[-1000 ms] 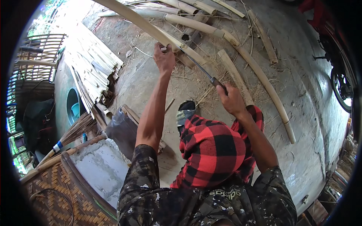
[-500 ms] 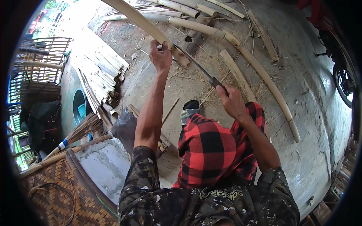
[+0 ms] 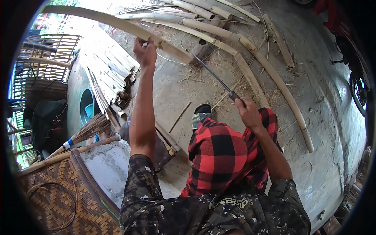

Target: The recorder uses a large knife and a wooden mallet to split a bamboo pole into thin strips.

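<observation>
Gripping one bamboo pole (image 3: 117,24), left hand (image 3: 145,53) fingers closed; right hand (image 3: 247,113) clasps one knife (image 3: 213,76).

Sunlit grey concrete floor (image 3: 325,102) (straw-littered), a woven mat (image 3: 51,196) lower left, a slatted fence (image 3: 47,58) beyond.

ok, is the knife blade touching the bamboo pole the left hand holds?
Touching. In the head view the knife blade tip meets the cut end of the bamboo pole gripped by the left hand; the right hand holds the handle.
</observation>
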Motion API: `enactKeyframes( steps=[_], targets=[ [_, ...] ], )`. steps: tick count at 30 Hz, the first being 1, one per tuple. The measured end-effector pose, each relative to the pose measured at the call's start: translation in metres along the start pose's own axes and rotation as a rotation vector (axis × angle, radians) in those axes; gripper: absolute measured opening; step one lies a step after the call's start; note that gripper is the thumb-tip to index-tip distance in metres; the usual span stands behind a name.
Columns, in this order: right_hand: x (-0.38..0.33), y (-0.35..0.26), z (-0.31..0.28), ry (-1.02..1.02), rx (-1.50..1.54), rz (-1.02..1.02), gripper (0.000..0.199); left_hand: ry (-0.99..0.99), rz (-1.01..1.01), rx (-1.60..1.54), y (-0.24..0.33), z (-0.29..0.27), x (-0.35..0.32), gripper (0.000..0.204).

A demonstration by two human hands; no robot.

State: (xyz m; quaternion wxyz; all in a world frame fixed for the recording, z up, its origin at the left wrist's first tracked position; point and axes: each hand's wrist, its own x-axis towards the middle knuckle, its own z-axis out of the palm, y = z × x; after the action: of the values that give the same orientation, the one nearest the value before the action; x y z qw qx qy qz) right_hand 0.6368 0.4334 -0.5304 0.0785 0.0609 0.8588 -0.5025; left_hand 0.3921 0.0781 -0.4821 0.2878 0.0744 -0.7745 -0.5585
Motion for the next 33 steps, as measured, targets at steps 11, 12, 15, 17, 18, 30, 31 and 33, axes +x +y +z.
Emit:
enactKeyframes(
  steps=[11,12,15,17,18,30,31,33],
  targets=[
    [-0.021,0.006,-0.077,0.185,0.345,0.148,0.035,-0.239,-0.635,-0.182,-0.104,-0.012,-0.046,0.016],
    [-0.027,0.001,-0.084,0.205,0.384,0.199,0.034,-0.236,-0.678,-0.148,-0.110,-0.004,-0.043,0.019],
    [-0.037,0.003,-0.105,0.282,0.413,0.279,0.034,-0.390,-0.600,-0.101,-0.133,0.026,0.024,0.028],
    [-0.034,0.002,-0.101,0.267,0.464,0.278,0.034,-0.292,-0.566,-0.339,-0.164,0.001,0.107,0.031],
    [-0.041,0.012,-0.113,0.326,0.419,0.307,0.034,-0.317,-0.609,-0.077,-0.165,0.045,0.100,0.043],
    [-0.051,0.022,-0.102,0.461,0.483,0.372,0.039,-1.035,-0.989,-0.250,-0.106,0.236,-0.152,0.070],
    [-0.048,0.019,-0.098,0.483,0.525,0.389,0.038,-0.833,-1.102,-0.449,-0.108,0.252,-0.159,0.065],
    [-0.048,0.017,-0.096,0.457,0.536,0.410,0.038,-0.619,-1.199,-0.648,-0.117,0.272,-0.163,0.059]
  ],
)
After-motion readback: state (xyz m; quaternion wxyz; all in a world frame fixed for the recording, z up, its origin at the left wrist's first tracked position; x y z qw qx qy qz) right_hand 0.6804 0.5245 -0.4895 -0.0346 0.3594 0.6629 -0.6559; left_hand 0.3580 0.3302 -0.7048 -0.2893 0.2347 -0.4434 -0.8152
